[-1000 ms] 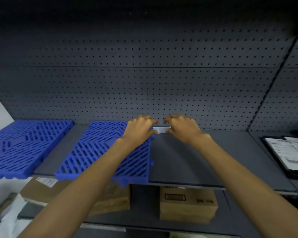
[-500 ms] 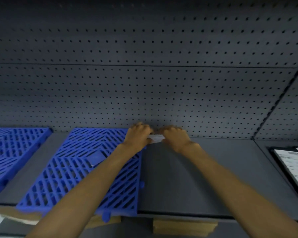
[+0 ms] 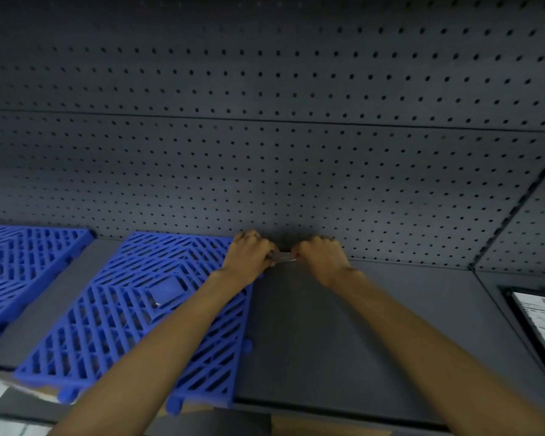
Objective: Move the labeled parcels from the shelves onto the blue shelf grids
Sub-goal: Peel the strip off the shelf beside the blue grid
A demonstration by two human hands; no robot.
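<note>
With my forearms stretched over the blue slatted plastic grid and the bare dark grey shelf board, my left hand and right hand are both curled closed, pinching a small, thin, pale labelled parcel between them at the shelf's back. It sits just beside the grid's far right corner, hard against the perforated dark back panel. With knuckles cramped there, I judge my pinch could slip; open room lies toward me and left.

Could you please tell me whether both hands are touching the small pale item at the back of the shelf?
Touching: in the head view, the left hand and right hand each pinch an end of the small pale item.
</note>
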